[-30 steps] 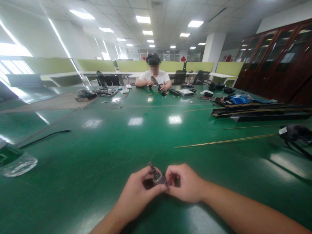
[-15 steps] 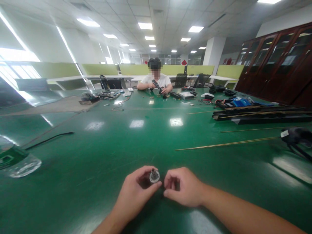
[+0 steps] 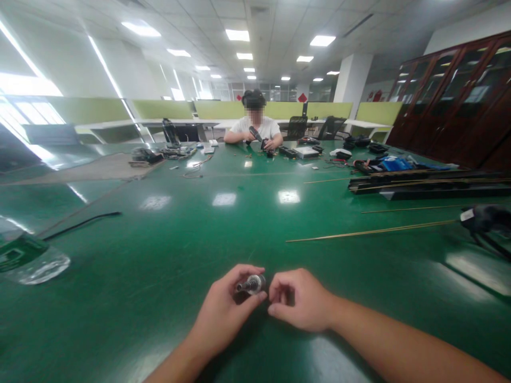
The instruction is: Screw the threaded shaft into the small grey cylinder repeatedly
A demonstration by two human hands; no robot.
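Note:
My left hand (image 3: 223, 303) is closed on a small metal part with a round flange and a narrow ribbed stem (image 3: 253, 285). Its thumb and fingers grip the flange rim, while the stem points left toward the palm. Just to the right, my right hand (image 3: 301, 300) is curled, with a gap between thumb and fingers and nothing visible in it. Its fingertips are close to the flange but look apart from it. Both hands are low over the green tabletop (image 3: 223, 239).
A clear plastic bottle (image 3: 38, 260) lies at left near a black rod (image 3: 82, 226). Thin brass-coloured rods (image 3: 359, 233) and a black device (image 3: 485, 223) are on the right, beyond them long black rails (image 3: 431, 186). Across the table a person (image 3: 255, 130) handles a dark tool.
The metal part has turned in my left hand: its stem, upright before, now points left. My right hand keeps its curled shape and place. The view has tilted slightly.

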